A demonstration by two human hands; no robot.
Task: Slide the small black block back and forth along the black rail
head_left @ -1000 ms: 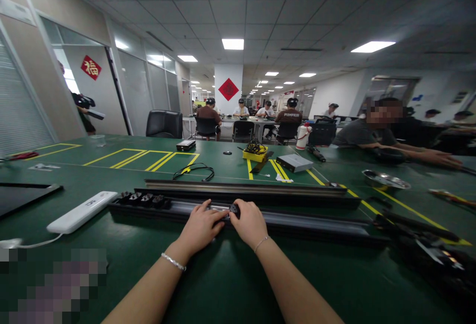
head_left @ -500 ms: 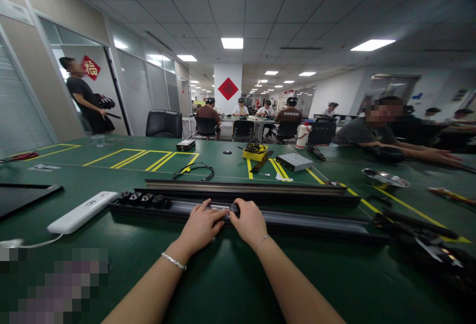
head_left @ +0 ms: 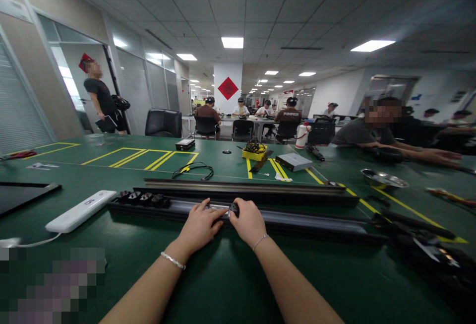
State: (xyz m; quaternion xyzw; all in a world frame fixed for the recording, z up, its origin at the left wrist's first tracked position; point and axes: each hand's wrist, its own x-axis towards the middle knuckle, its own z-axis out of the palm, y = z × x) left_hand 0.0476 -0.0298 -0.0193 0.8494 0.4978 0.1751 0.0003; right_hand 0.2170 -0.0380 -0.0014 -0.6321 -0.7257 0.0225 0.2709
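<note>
A long black channel point(head_left: 316, 221) with a grey inner strip lies across the table in front of me. Several black socket-like modules point(head_left: 143, 198) sit in its left end. My right hand point(head_left: 249, 221) pinches a small round black piece point(head_left: 234, 209) at the middle of the channel; its underside is hidden. My left hand point(head_left: 201, 225) rests over the channel just left of that piece, fingers apart, the index finger stretched towards it. Whether that fingertip touches the piece I cannot tell. Behind lies a second long black rail point(head_left: 245, 192), roughly parallel.
A white power strip point(head_left: 81, 211) lies left of the channel. Beyond the rails are a black cable point(head_left: 193, 169), a yellow tray of wires point(head_left: 254, 154) and a grey box point(head_left: 293, 162). A metal bowl point(head_left: 385, 179) and dark tools stand right, near a seated person point(head_left: 357, 130).
Both hands stay almost where they were, the right still pinching the black piece. In the doorway at the left, a standing person has moved to the right.
</note>
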